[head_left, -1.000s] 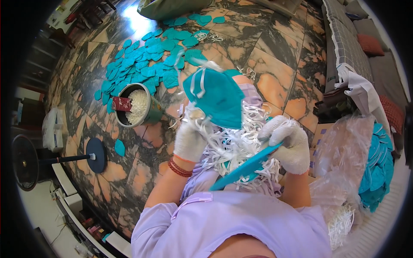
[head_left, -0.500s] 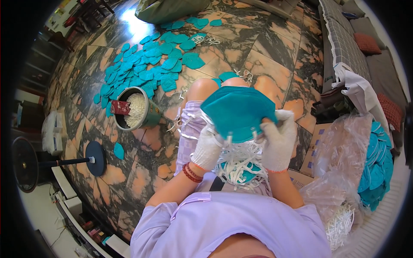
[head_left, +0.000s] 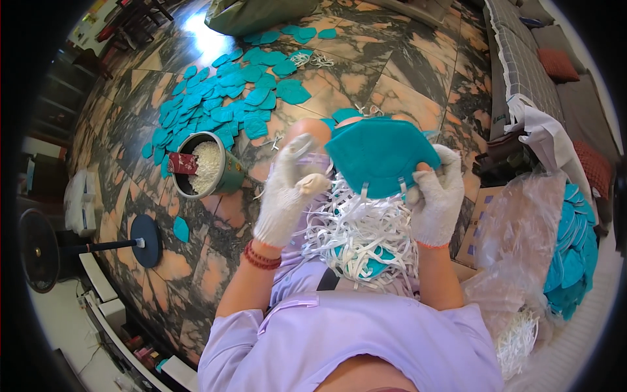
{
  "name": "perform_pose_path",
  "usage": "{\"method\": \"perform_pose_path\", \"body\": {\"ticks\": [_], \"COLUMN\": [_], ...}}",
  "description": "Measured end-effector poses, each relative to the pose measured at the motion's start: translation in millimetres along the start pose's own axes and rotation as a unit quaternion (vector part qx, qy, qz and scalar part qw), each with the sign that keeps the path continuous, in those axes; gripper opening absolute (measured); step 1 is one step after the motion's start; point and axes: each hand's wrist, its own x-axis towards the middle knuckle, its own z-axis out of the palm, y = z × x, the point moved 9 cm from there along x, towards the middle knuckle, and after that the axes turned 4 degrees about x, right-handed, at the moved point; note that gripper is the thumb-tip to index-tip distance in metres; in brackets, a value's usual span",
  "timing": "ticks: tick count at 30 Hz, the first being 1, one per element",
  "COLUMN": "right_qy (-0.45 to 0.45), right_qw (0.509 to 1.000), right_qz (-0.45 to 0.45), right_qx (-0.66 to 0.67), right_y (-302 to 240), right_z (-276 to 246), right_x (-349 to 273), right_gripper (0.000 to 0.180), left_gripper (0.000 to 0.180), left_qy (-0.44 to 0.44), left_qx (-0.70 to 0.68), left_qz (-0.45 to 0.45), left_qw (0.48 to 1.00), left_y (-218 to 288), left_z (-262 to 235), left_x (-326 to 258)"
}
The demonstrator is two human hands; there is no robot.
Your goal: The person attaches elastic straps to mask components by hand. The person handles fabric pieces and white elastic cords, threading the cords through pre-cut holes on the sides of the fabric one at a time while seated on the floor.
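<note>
In my right hand (head_left: 439,196), which wears a white knit glove with bare fingertips, a teal folded face mask (head_left: 379,153) is gripped by its lower right edge. Two short white strap ends hang at the mask's lower edge. My left hand (head_left: 287,186), gloved too, is left of the mask and apart from it; its thumb stands away from the fingers and nothing shows in it. On my lap below both hands lies a tangled heap of white straps (head_left: 356,232), with another teal mask (head_left: 375,261) partly buried in it.
Many teal masks (head_left: 215,98) lie scattered on the marble floor ahead. A bucket (head_left: 228,176) of white pieces stands left of my knees, near a fan (head_left: 145,240). To my right are a clear plastic bag (head_left: 516,228), more teal masks (head_left: 571,261) and a sofa (head_left: 522,65).
My left hand has let go of the mask and moved left. My right hand has carried the mask slightly right, uncovering more of the strap heap.
</note>
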Motion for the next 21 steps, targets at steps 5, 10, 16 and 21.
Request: {"method": "perform_pose_path", "body": {"ticks": [5,10,16,21], "right_qy": [-0.036,-0.123,-0.053,-0.007], "right_qw": [0.997,0.992,0.992,0.983], "right_qz": [0.059,0.028,0.099,0.172], "right_qx": [0.04,0.011,-0.061,-0.063], "right_y": [14,28,41,59], "right_z": [7,13,30,19], "right_x": [-5,-3,-7,-6], "right_gripper": [0.029,0.048,0.031,0.023], "left_gripper": [0.041,0.025,0.02,0.018], "left_qy": [-0.179,-0.133,-0.247,-0.313], "left_qx": [-0.054,-0.046,-0.094,-0.267], "left_qz": [-0.047,-0.011,-0.098,-0.22], "left_qw": [0.981,0.99,0.959,0.885], "left_y": [-11,-3,-19,-41], "left_z": [52,51,65,71], "left_x": [-6,-1,-8,-37]}}
